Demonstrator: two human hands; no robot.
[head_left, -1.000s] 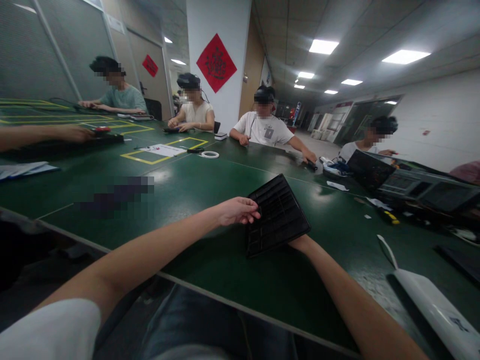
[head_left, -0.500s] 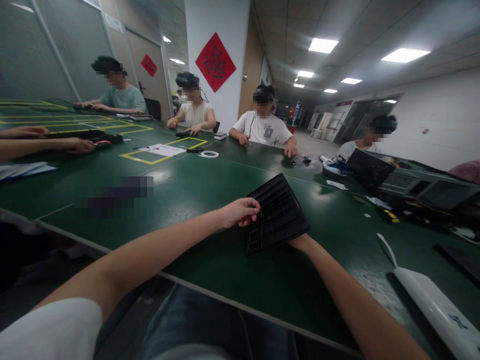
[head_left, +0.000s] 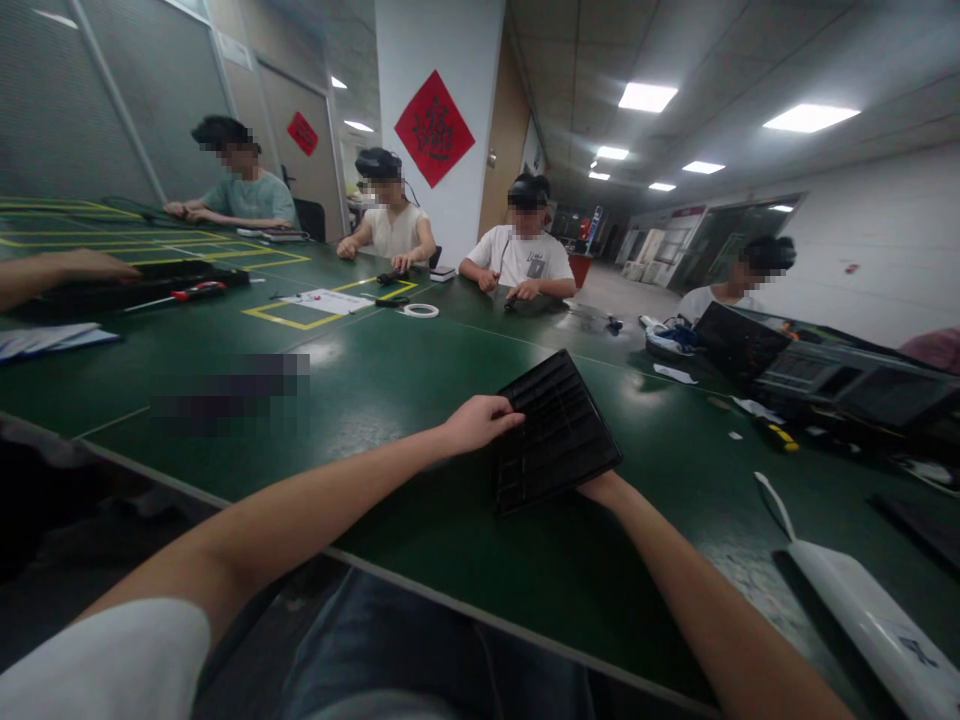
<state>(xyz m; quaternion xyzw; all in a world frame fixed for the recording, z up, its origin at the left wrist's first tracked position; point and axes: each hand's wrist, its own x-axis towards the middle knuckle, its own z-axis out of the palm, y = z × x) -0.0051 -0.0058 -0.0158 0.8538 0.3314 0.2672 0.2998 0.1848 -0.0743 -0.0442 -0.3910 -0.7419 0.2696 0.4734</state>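
A thin black tray (head_left: 559,430), its face divided by ridges into many shallow compartments, is held tilted above the green table. My right hand (head_left: 600,486) grips it from behind at the lower right; most of those fingers are hidden by the tray. At the tray's left edge is my left hand (head_left: 486,423), closed, with thumb and index finger together against the ridged face. Whatever is between those fingertips, if anything, does not show.
A white device with a strap (head_left: 855,590) lies at the right, beyond it an opened computer case (head_left: 862,375) and a yellow-black tool (head_left: 780,437). White tape roll (head_left: 420,311), papers (head_left: 326,301) and a red screwdriver (head_left: 199,290) lie farther off. Several people sit around the table.
My left hand has turned, its thumb now stretched over the tray and its lower fingers out of sight. The tray stays put. At the far left, a co-worker's hand has left the red screwdriver.
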